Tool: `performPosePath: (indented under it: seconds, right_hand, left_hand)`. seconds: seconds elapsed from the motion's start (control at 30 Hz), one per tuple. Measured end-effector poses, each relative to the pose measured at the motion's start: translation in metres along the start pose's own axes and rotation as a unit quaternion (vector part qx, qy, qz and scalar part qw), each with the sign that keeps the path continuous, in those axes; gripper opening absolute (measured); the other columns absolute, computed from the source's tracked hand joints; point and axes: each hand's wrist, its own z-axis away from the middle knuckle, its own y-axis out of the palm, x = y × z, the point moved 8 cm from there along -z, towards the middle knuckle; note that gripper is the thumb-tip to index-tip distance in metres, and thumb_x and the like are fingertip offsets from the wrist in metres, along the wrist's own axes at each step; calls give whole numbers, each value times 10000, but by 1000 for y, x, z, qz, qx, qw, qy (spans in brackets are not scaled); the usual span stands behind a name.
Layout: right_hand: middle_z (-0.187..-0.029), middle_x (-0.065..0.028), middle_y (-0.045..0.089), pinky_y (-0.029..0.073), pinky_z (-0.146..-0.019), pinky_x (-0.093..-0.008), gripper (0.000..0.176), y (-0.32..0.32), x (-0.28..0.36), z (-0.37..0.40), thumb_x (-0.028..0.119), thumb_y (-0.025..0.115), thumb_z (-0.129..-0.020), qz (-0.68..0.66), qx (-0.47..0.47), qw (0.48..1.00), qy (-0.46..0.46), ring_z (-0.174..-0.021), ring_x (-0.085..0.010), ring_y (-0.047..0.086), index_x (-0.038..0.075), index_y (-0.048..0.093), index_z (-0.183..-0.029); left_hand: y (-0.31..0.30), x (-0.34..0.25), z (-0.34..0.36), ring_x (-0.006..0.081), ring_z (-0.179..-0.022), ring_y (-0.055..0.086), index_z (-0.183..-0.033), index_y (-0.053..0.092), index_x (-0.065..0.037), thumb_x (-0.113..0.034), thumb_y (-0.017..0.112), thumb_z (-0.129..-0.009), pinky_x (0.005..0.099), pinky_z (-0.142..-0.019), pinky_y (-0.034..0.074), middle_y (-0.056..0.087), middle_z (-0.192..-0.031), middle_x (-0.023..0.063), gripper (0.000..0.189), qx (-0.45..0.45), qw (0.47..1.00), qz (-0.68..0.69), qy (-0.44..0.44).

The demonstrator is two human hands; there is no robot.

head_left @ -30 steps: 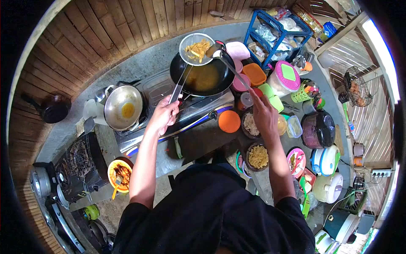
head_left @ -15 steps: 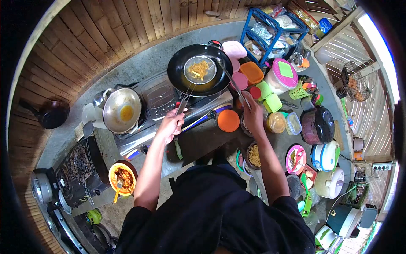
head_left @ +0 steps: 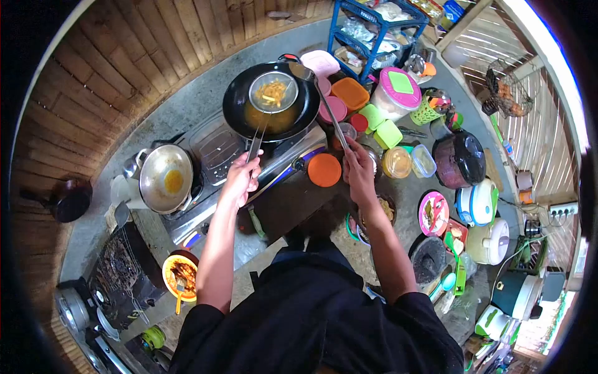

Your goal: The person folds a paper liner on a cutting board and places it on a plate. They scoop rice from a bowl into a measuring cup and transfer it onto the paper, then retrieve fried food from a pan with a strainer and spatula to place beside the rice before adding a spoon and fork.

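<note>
My left hand (head_left: 242, 179) is closed around the handle of a wire-mesh strainer (head_left: 273, 80). Golden fried pieces (head_left: 271, 95) lie in its mesh, held over the black wok (head_left: 234, 111). Brownish oil (head_left: 268, 119) shows in the wok below. In my right hand (head_left: 358, 168) is the long handle of a metal spatula (head_left: 328, 111). Its blade overlaps the wok's far right rim in this view. The wok stands on the right side of a gas stove (head_left: 215, 156).
A lighter pan with oil (head_left: 163, 156) occupies the stove's left side. An orange lid (head_left: 324, 170) and several plastic containers (head_left: 355, 93) crowd the right. A knife (head_left: 256, 222) lies at the near edge. An orange bowl (head_left: 180, 274) holds red sauce and a spoon.
The strainer has risen toward the wok's far side, showing more oil beneath it. The spatula blade has moved from inside the wok to its far right rim. The whole view has shifted slightly.
</note>
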Motion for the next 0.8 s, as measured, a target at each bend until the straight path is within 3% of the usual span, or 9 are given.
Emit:
performPosePath:
  seconds: [0.03, 0.07, 0.27, 0.43, 0.63, 0.7, 0.8]
  right_hand:
    - [-678, 66, 411, 302, -442, -176, 344, 1, -7, 11, 151, 486, -1001, -127, 12, 989, 79, -519, -13, 377, 59, 509, -1331]
    - [-673, 64, 405, 253, -384, -170, 343, -2, -14, 15, 177, 459, -1012, -165, 21, 983, 74, -461, -8, 322, 90, 489, -1342]
    - [-726, 26, 448, 283, -403, -178, 363, -38, -8, 73, 215, 436, -1025, -213, -34, 973, 86, -463, -29, 338, 100, 459, -1368]
    - [-713, 21, 449, 290, -419, -184, 395, -96, 9, 155, 206, 441, -1016, -250, -110, 961, 53, -478, -44, 345, 88, 423, -1393]
    - [-656, 21, 443, 286, -396, -183, 389, -179, 19, 326, 161, 451, -1004, -285, -284, 915, 0, -460, -40, 351, 68, 435, -1381]
    - [-646, 15, 450, 290, -393, -183, 397, -201, 21, 398, 162, 447, -1007, -292, -305, 904, -62, -457, -40, 356, 59, 417, -1389]
    - [-653, 6, 462, 291, -393, -183, 405, -223, 14, 515, 164, 450, -1007, -301, -393, 865, -80, -454, -41, 358, 54, 403, -1394]
  left_hand:
    - [5, 5, 3, 39, -396, 318, -1154, 535, -111, -155, 507, -980, 189, -357, 222, 419, -607, -30, 182, 5, 1000, -4, -2]
    - [8, 8, 6, 41, -395, 333, -1156, 530, -113, -152, 510, -978, 192, -357, 226, 437, -611, -20, 183, -7, 1000, -6, 2]
    - [61, 10, 40, 56, -445, 433, -1248, 495, -85, -131, 475, -981, 199, -375, 286, 607, -775, 55, 271, 53, 997, -53, 21]
    - [124, 36, 84, 54, -456, 451, -1254, 482, -54, -103, 475, -967, 200, -380, 312, 600, -777, 57, 291, 140, 988, -66, 5]
    - [201, 100, 176, 45, -467, 451, -1249, 484, -72, -135, 493, -959, 197, -383, 307, 610, -791, 59, 297, 260, 958, -111, -42]
    - [225, 125, 217, 46, -467, 451, -1256, 476, -67, -138, 494, -955, 199, -385, 311, 621, -805, 72, 310, 306, 940, -139, -57]
    - [262, 168, 284, 49, -456, 450, -1282, 446, -37, -121, 484, -956, 205, -382, 318, 636, -819, 108, 338, 401, 898, -160, -81]
